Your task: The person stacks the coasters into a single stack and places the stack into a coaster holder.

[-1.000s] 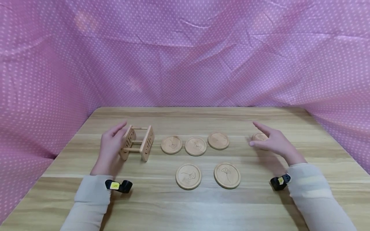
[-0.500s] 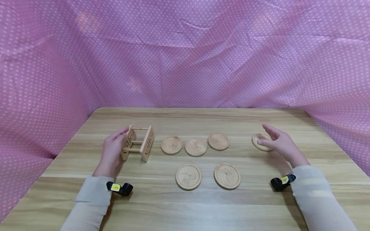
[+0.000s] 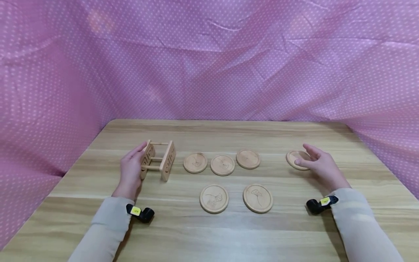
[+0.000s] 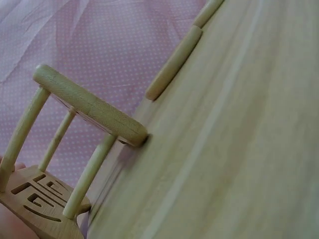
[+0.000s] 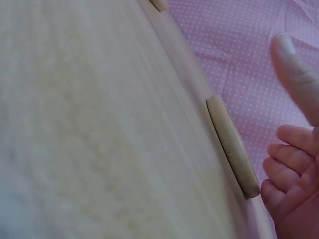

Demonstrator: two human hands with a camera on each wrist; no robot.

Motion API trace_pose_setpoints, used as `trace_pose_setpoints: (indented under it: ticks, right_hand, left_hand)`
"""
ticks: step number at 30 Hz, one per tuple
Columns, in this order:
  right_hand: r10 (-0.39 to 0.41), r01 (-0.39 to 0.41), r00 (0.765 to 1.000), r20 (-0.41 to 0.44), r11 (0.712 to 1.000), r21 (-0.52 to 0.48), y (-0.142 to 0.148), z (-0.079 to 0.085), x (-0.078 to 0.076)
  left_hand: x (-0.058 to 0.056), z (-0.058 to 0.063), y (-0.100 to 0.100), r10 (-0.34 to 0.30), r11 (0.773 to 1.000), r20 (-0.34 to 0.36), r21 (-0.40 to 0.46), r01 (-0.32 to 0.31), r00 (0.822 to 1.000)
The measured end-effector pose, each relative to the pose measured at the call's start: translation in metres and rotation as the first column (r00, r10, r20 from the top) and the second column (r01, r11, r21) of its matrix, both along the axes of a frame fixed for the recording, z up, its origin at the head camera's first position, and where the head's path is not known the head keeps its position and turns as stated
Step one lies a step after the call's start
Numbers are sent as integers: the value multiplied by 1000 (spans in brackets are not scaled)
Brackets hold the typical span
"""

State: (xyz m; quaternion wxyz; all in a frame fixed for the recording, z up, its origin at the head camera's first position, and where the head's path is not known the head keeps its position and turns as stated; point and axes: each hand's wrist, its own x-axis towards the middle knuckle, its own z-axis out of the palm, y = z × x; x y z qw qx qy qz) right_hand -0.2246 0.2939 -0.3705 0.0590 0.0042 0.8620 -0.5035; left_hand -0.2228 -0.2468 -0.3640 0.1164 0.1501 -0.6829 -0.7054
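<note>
In the head view, my left hand is against the outer side of a wooden coaster rack. Two cut-out side panels joined by round bars make up the rack. The left wrist view has a fingertip and part of the hand at opposite edges of the near panel, holding it. At the far right, my right hand is beside a round wooden coaster, thumb over its near right part and fingers spread. From the right wrist, the fingers look loosely bent next to the coaster's edge.
Three coasters lie in a row right of the rack. Nearer, two coasters with engraved ginkgo leaves lie side by side on the wood-grain table. A pink dotted cloth hangs behind and along both sides.
My left hand has moved right and up to the rack's side panel. My right hand has shifted right and lower, uncovering more of the far right coaster. The coasters and rack look unmoved.
</note>
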Motion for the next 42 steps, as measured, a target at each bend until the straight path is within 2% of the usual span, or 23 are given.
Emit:
trace_pose_setpoints:
  ticks: [5,12,22,33,42]
  right_hand:
    - [-5,4,1000,19,1000,9,4,-7,-1]
    - [28,-19,998,-53,987,159,5,-12,-2]
    - [22,-8,998,-53,967,255,1,-14,-6]
    - [-32,37,999,-28,973,227,-5,-14,-7]
    - [-42,47,999,-22,964,263,-3,-12,-6]
  left_hand:
    - [-1,-2,1,13,1000,-16,-10,-13,1000]
    - [0,-4,2,27,998,-5,-50,-27,1000]
    - [-1,-6,3,22,999,-3,-40,-22,1000]
    - [2,-1,2,26,997,3,-77,-25,1000]
    - [0,-2,2,33,994,36,-107,-29,999]
